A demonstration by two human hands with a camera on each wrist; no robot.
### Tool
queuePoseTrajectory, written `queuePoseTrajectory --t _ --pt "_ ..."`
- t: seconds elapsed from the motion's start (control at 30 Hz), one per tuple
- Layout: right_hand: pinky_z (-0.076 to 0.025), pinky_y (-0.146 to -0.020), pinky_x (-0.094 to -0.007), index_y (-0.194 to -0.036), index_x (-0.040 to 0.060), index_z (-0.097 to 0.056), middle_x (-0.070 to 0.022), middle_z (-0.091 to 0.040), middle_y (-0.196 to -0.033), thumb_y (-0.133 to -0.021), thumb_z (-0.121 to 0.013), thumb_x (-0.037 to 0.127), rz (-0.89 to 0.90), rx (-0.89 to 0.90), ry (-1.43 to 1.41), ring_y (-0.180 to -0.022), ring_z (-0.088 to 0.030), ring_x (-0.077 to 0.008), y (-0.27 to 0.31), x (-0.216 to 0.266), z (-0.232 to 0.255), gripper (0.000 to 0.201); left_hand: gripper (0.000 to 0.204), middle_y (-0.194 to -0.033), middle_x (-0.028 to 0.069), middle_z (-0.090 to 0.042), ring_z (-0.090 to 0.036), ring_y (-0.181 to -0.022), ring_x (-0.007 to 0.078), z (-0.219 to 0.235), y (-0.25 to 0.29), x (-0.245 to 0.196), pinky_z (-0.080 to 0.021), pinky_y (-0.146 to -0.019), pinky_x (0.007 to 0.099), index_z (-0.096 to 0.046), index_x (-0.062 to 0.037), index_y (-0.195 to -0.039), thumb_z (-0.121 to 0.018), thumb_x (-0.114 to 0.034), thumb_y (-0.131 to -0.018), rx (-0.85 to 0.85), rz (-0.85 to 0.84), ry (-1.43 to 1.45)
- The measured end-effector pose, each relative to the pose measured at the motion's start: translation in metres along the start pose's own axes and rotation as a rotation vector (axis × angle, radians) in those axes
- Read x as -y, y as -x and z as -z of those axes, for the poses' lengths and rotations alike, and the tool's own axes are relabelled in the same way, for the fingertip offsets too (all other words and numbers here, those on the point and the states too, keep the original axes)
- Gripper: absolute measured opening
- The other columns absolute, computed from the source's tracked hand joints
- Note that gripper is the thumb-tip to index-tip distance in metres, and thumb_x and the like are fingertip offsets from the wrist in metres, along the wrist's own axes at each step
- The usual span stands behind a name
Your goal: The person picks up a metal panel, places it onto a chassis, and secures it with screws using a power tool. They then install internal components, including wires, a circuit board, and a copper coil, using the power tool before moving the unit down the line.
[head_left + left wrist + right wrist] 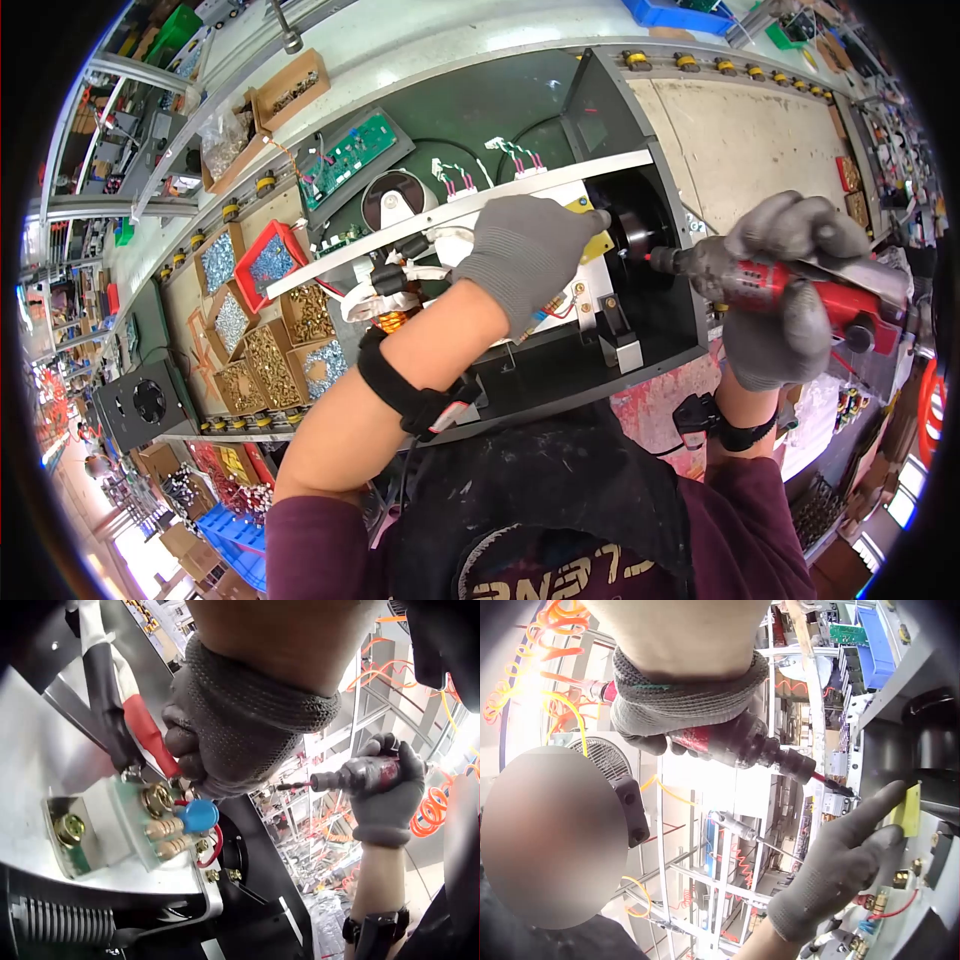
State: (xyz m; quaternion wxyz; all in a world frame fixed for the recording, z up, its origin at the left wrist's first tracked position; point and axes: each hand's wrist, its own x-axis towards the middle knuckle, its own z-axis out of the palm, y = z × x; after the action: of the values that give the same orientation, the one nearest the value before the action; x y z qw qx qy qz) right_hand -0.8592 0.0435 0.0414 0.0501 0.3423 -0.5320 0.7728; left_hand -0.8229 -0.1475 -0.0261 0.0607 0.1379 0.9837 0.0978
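Observation:
In the head view my gloved left hand (pixel 530 250) reaches into a dark metal housing (pixel 655 365), its fingers at a yellow plate (pixel 597 247). The right wrist view shows the index finger and thumb of the left hand (pixel 840 866) on either side of that yellow plate (pixel 910 811). My gloved right hand (pixel 790 290) grips a red power screwdriver (pixel 755 285) sideways, its bit pointing at the housing's right wall, apart from the plate. Beside the left hand (pixel 232 724) are a blue round component (pixel 200 815) and brass screws; its fingertips are hidden there.
A green circuit board (pixel 350 160) lies at the housing's back left. White connectors on wires stand along a metal rail (pixel 440 215). Left of the housing are open boxes of screws (pixel 270 365) and a red bin (pixel 252 283). Rollers line the bench edges.

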Motion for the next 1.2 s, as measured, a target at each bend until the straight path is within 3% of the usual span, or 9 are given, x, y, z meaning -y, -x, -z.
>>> queuePoseTrajectory --t 0.07,0.23,0.33,0.47,0.53,0.73,1.07,1.17,1.2 --pt "-0.042 -0.062 -0.0329 -0.11 0.0093 -0.048 -0.0066 -0.045 -0.087 -0.075 -0.067 0.019 -0.157 -0.025 -0.135 -0.078 -0.044 -0.021 0.007 -0.005 -0.009 0.041 0.042 -0.062 0.0046 -0.058 -0.06 -0.058 0.0217 -0.002 0.0 0.005 -0.042 -0.048 0.0353 -0.058 -0.0283 -0.12 -0.057 -0.013 -0.081 -0.006 -0.024 0.028" --pt "-0.049 -0.063 -0.0307 -0.109 0.0057 -0.042 -0.0174 -0.057 -0.092 -0.078 -0.066 0.007 -0.135 0.012 -0.18 -0.078 -0.056 -0.0209 0.016 -0.031 -0.016 0.039 0.043 -0.059 0.0059 -0.056 -0.059 -0.054 0.0225 0.0 0.001 0.005 -0.042 -0.047 0.0355 -0.057 -0.0283 -0.122 -0.055 -0.011 -0.082 0.033 -0.009 0.032" --pt "-0.048 -0.058 -0.0351 -0.106 0.0092 -0.046 -0.0095 -0.05 -0.086 -0.074 -0.069 0.015 -0.202 -0.054 -0.082 -0.076 -0.052 -0.024 0.02 -0.034 -0.029 0.04 0.039 -0.057 0.0061 -0.055 -0.059 -0.053 0.0237 0.0 0.001 0.007 -0.041 -0.047 0.0356 -0.059 -0.0286 -0.12 -0.055 -0.013 -0.084 0.009 -0.017 0.046" --pt "-0.048 -0.06 -0.0356 -0.105 0.008 -0.046 -0.0105 -0.052 -0.085 -0.073 -0.069 0.014 -0.151 -0.038 0.002 -0.075 -0.053 -0.0243 0.021 -0.033 -0.034 0.04 0.033 -0.06 0.0079 -0.057 -0.059 -0.055 0.025 0.002 0.006 0.009 -0.043 -0.048 0.0357 -0.061 -0.026 -0.116 -0.055 -0.017 -0.085 0.021 0.047 0.047" --pt "-0.049 -0.061 -0.0355 -0.105 0.007 -0.046 -0.0103 -0.052 -0.085 -0.073 -0.068 0.014 -0.114 0.002 -0.002 -0.075 -0.053 -0.024 0.022 -0.037 -0.034 0.04 0.027 -0.067 0.0094 -0.061 -0.062 -0.06 0.0248 0.0 0.015 0.019 -0.046 -0.054 0.0354 -0.063 -0.0222 -0.112 -0.056 -0.021 -0.086 -0.174 0.068 0.268" --pt "-0.05 -0.065 -0.034 -0.106 0.006 -0.041 -0.0142 -0.053 -0.089 -0.076 -0.064 0.003 -0.017 0.159 0.064 -0.08 -0.056 -0.0228 0.021 -0.036 -0.037 0.038 0.023 -0.083 0.0136 -0.065 -0.062 -0.069 0.0239 0.019 0.041 0.043 -0.049 -0.066 0.0328 -0.063 -0.0089 -0.106 -0.052 -0.022 -0.089 -0.203 0.234 0.642" --pt "-0.05 -0.064 -0.0342 -0.102 0.0074 -0.042 -0.0132 -0.053 -0.085 -0.075 -0.066 0.008 -0.032 0.058 0.114 -0.076 -0.056 -0.0241 0.032 -0.036 -0.055 0.036 0.025 -0.092 0.0122 -0.066 -0.063 -0.079 0.0211 0.018 0.054 0.05 -0.048 -0.074 0.0317 -0.062 -0.0039 -0.105 -0.052 -0.021 -0.09 -0.149 0.385 0.863" --pt "-0.048 -0.066 -0.0372 -0.105 0.007 -0.046 -0.0102 -0.051 -0.084 -0.071 -0.066 0.011 -0.028 0.096 0.173 -0.076 -0.054 -0.0252 0.028 -0.038 -0.059 0.039 0.025 -0.089 0.012 -0.065 -0.062 -0.082 0.0181 0.018 0.054 0.054 -0.048 -0.074 0.0296 -0.061 -0.0011 -0.106 -0.051 -0.017 -0.089 -0.204 0.314 0.865" --pt "-0.048 -0.068 -0.0372 -0.105 0.0058 -0.046 -0.0108 -0.052 -0.084 -0.072 -0.064 0.01 -0.162 0.208 0.36 -0.077 -0.055 -0.0243 0.019 -0.026 -0.056 0.038 0.026 -0.088 0.0112 -0.064 -0.062 -0.084 0.0165 0.025 0.055 0.055 -0.049 -0.075 0.0279 -0.059 0.0003 -0.108 -0.05 -0.015 -0.089 -0.069 0.379 1.005"
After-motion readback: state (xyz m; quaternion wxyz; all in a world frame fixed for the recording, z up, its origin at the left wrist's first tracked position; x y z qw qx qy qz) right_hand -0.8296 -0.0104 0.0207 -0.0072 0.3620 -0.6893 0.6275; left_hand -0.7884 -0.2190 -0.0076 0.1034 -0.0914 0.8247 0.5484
